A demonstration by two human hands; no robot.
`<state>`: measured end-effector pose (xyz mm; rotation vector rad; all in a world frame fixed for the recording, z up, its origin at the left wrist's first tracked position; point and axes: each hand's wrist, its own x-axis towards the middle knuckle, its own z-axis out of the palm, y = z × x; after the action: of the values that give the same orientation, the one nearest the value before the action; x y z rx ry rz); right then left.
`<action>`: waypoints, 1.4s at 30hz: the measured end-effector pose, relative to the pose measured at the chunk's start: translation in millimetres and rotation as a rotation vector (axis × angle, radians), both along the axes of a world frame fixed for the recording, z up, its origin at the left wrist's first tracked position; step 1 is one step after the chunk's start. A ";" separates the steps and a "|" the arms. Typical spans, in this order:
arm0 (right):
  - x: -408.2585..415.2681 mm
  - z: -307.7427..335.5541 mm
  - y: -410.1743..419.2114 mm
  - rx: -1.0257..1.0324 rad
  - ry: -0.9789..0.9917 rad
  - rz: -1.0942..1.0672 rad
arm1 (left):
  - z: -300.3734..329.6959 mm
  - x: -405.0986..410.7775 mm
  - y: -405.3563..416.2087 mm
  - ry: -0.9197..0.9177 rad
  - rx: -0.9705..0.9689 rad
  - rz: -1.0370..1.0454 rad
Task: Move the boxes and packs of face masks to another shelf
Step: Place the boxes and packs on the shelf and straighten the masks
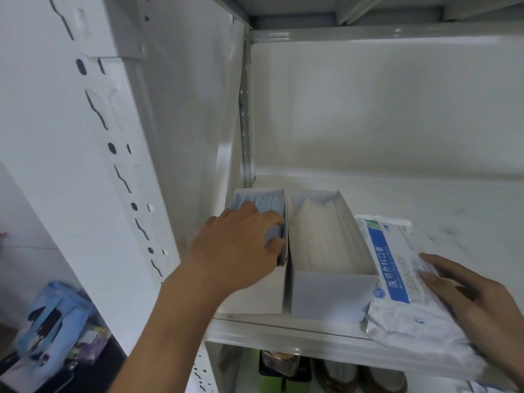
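Observation:
Two open white boxes stand side by side on a white shelf [283, 334]. The left box [255, 296] holds blue face masks [269, 204]; the right box [329, 296] holds white masks [326, 236]. My left hand [238, 245] lies on the left box, fingers curled over the blue masks and the box's right wall. To the right, a white plastic pack of masks [397, 279] with a blue label strip leans against the right box, its lower end past the shelf's front edge. My right hand [476, 302] grips that pack from the right side.
A perforated white upright [119, 165] frames the shelf on the left. The shelf's back right area is bare. Below the shelf sit a green container [272, 378] and dark items. A blue patterned packet [54, 321] lies at lower left outside the rack.

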<state>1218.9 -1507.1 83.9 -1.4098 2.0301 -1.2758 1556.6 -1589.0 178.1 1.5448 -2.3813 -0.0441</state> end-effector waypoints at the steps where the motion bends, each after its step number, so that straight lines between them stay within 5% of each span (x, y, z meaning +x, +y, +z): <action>1: 0.2 0.5 -0.1 0.003 0.002 0.001 | 2.2 1.0 -0.8 -0.022 0.029 -0.026; 12: -4.4 -5.3 -2.2 -0.004 -0.002 0.003 | 10.6 -12.1 -22.7 -0.157 0.080 0.020; 17: -0.3 -0.8 -0.6 -0.005 0.005 0.015 | 1.4 -2.3 -36.9 0.143 0.168 0.038; 23: 1.3 0.7 -0.4 -0.013 -0.010 0.012 | -6.8 7.3 -33.0 0.378 0.041 0.058; 30: -0.6 -4.3 -2.4 -0.125 0.067 -0.032 | -10.7 7.4 -5.9 0.131 -0.123 -0.066; 36: 27.1 37.1 0.1 -0.309 0.187 -0.081 | -21.2 13.4 16.5 0.136 -0.204 -0.124; 39: 77.7 74.5 -3.9 -0.498 0.236 0.139 | -24.8 12.8 23.6 0.098 -0.242 -0.060; 42: 141.6 93.6 -20.1 -0.442 0.507 0.534 | -22.7 8.9 30.1 0.098 -0.266 -0.036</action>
<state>1360.5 -1527.2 177.5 -2.4831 1.4838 -1.2453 1565.5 -1558.9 155.4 1.3454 -2.2340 0.1786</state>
